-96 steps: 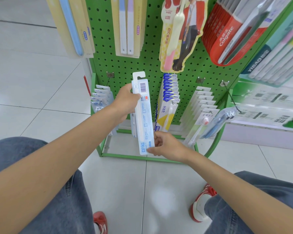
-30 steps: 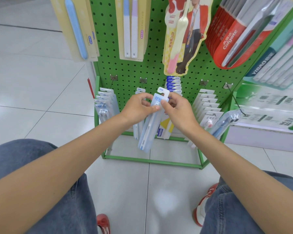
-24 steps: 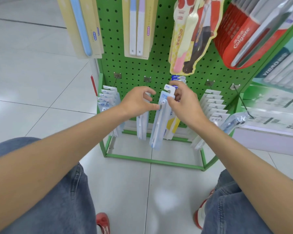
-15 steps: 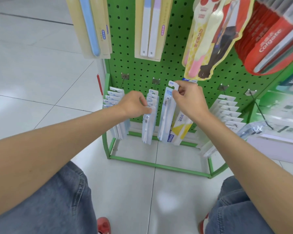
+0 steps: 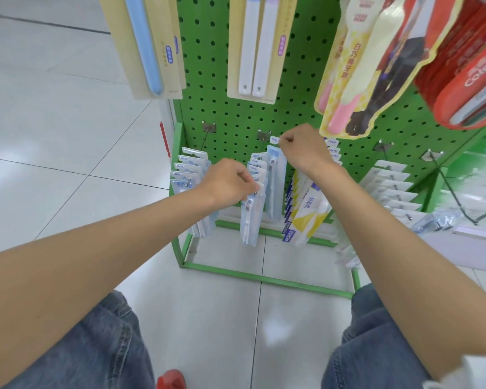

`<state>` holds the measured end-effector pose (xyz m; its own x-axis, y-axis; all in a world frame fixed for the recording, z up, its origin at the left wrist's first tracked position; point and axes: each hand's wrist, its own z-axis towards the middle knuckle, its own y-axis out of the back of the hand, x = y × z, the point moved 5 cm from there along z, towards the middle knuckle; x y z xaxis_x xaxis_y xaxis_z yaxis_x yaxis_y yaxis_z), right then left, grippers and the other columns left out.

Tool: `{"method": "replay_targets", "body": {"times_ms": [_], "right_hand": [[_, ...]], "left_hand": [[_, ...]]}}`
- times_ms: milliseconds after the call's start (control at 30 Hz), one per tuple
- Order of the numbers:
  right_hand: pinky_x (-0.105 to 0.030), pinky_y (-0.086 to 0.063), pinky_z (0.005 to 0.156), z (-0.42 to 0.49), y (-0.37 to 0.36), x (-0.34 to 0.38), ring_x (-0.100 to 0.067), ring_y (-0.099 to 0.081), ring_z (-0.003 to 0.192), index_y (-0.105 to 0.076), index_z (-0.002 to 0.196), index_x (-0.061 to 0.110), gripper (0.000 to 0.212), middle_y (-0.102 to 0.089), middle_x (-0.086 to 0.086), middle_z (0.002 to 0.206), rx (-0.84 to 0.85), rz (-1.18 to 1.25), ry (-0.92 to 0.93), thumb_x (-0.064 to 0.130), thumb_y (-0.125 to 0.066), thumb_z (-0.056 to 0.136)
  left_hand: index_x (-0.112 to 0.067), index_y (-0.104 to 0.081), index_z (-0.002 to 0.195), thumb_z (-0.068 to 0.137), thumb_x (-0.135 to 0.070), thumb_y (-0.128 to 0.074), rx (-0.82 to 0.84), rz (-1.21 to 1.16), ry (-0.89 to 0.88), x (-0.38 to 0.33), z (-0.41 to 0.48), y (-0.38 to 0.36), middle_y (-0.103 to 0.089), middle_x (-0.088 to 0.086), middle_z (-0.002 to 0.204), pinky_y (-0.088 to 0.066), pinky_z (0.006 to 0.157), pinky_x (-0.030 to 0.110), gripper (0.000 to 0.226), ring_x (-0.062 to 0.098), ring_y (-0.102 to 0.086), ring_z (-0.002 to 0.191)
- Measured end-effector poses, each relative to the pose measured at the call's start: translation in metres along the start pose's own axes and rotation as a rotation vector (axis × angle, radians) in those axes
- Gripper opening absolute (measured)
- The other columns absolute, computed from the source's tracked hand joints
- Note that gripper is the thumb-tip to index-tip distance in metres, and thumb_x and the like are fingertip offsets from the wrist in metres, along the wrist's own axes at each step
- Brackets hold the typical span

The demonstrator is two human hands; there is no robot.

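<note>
Pale-blue plastic toothbrush pack (image 5: 275,178) | R hand (image 5: 303,151) pinches tab, 12 o'clock | L hand (image 5: 230,182), 8 o'clock, grips front hung pack (image 5: 250,220)

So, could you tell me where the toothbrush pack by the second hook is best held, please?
Pinch its white hang tab at the top, from the right, as the right hand does: the toothbrush pack hangs flat and upright, and the left hand and hung packs crowd its left.

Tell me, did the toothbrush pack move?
Yes. The pack went up and back toward the pegboard; the right hand now pinches its tab beside the hook.
</note>
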<state>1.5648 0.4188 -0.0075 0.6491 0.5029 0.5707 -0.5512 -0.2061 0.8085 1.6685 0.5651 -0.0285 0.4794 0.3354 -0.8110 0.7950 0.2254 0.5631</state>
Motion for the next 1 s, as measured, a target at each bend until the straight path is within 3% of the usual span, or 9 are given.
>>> {"method": "replay_targets", "body": {"times_ms": [67, 133, 267, 367, 533, 633, 700, 900, 1000], "right_hand": [[-0.040, -0.053, 0.062, 0.006, -0.004, -0.006, -0.030, -0.039, 0.051, -0.054, 0.065, -0.005, 0.025, -0.047, -0.012, 0.057, -0.017, -0.044, -0.017, 0.000, -0.043, 0.087], [-0.044, -0.058, 0.076, 0.011, -0.008, -0.010, -0.032, -0.064, 0.074, -0.069, 0.086, -0.002, 0.023, -0.068, -0.016, 0.082, -0.027, -0.087, 0.000, 0.003, -0.046, 0.089], [-0.032, -0.049, 0.077, 0.021, -0.012, -0.013, -0.023, -0.057, 0.084, -0.064, 0.099, 0.011, 0.020, -0.063, -0.007, 0.092, -0.042, -0.155, -0.001, 0.016, -0.044, 0.094], [-0.030, -0.039, 0.072, 0.027, -0.010, -0.012, -0.029, -0.057, 0.090, -0.062, 0.100, 0.015, 0.022, -0.064, -0.011, 0.098, -0.044, -0.120, -0.021, 0.021, -0.041, 0.096], [-0.040, -0.056, 0.070, 0.028, -0.009, -0.008, -0.033, -0.066, 0.089, -0.067, 0.090, 0.004, 0.021, -0.069, -0.015, 0.093, -0.023, -0.159, 0.042, 0.003, -0.046, 0.087], [-0.034, -0.043, 0.068, 0.028, -0.003, -0.012, -0.029, -0.062, 0.094, -0.065, 0.102, 0.008, 0.026, -0.065, -0.013, 0.102, -0.021, -0.160, -0.019, 0.018, -0.042, 0.096], [-0.037, -0.044, 0.070, 0.030, 0.000, -0.010, -0.035, -0.061, 0.100, -0.065, 0.106, 0.006, 0.027, -0.065, -0.018, 0.108, -0.024, -0.187, -0.006, 0.018, -0.043, 0.097], [-0.038, -0.055, 0.064, 0.026, -0.007, 0.003, -0.031, -0.060, 0.068, -0.068, 0.075, 0.003, 0.024, -0.068, -0.015, 0.078, 0.052, -0.266, 0.083, -0.005, -0.047, 0.082], [-0.038, -0.058, 0.070, 0.024, -0.009, 0.008, -0.021, -0.064, 0.072, -0.074, 0.083, 0.004, 0.024, -0.070, -0.007, 0.081, 0.076, -0.223, 0.099, -0.003, -0.052, 0.086]], "left_hand": [[-0.003, -0.072, 0.091, 0.088, -0.018, -0.073, 0.001, 0.005, -0.010, -0.002, -0.001, -0.001, -0.071, 0.004, 0.082, -0.056, 0.089, 0.041, 0.015, 0.018, -0.066, 0.082], [-0.003, -0.073, 0.091, 0.088, -0.016, -0.072, 0.005, 0.022, -0.028, -0.004, -0.001, -0.002, -0.070, 0.002, 0.079, -0.057, 0.088, 0.041, 0.013, 0.017, -0.066, 0.080], [-0.002, -0.073, 0.092, 0.089, -0.013, -0.071, 0.004, 0.035, -0.040, -0.004, -0.002, -0.002, -0.066, -0.003, 0.075, -0.056, 0.088, 0.039, 0.012, 0.013, -0.062, 0.075], [-0.003, -0.072, 0.091, 0.089, -0.014, -0.071, 0.005, 0.042, -0.043, -0.004, -0.002, -0.003, -0.065, -0.003, 0.075, -0.056, 0.088, 0.039, 0.011, 0.013, -0.062, 0.075], [-0.005, -0.072, 0.090, 0.089, -0.015, -0.071, 0.005, 0.057, -0.041, -0.005, -0.002, -0.004, -0.067, -0.002, 0.076, -0.057, 0.087, 0.040, 0.009, 0.015, -0.065, 0.078], [-0.006, -0.073, 0.090, 0.089, -0.014, -0.071, 0.004, 0.057, -0.043, -0.004, -0.002, -0.004, -0.066, -0.004, 0.075, -0.057, 0.087, 0.039, 0.009, 0.013, -0.064, 0.077], [-0.006, -0.072, 0.089, 0.089, -0.014, -0.070, 0.001, 0.058, -0.048, -0.004, -0.002, -0.005, -0.065, -0.006, 0.074, -0.057, 0.086, 0.037, 0.008, 0.009, -0.062, 0.074], [-0.007, -0.072, 0.088, 0.090, -0.015, -0.069, 0.008, 0.051, -0.050, -0.003, -0.001, -0.006, -0.063, -0.008, 0.072, -0.057, 0.085, 0.037, 0.008, 0.010, -0.062, 0.070], [-0.007, -0.072, 0.087, 0.090, -0.014, -0.069, 0.009, 0.049, -0.056, -0.003, 0.000, -0.005, -0.062, -0.008, 0.070, -0.057, 0.084, 0.036, 0.008, 0.010, -0.061, 0.069]]}}
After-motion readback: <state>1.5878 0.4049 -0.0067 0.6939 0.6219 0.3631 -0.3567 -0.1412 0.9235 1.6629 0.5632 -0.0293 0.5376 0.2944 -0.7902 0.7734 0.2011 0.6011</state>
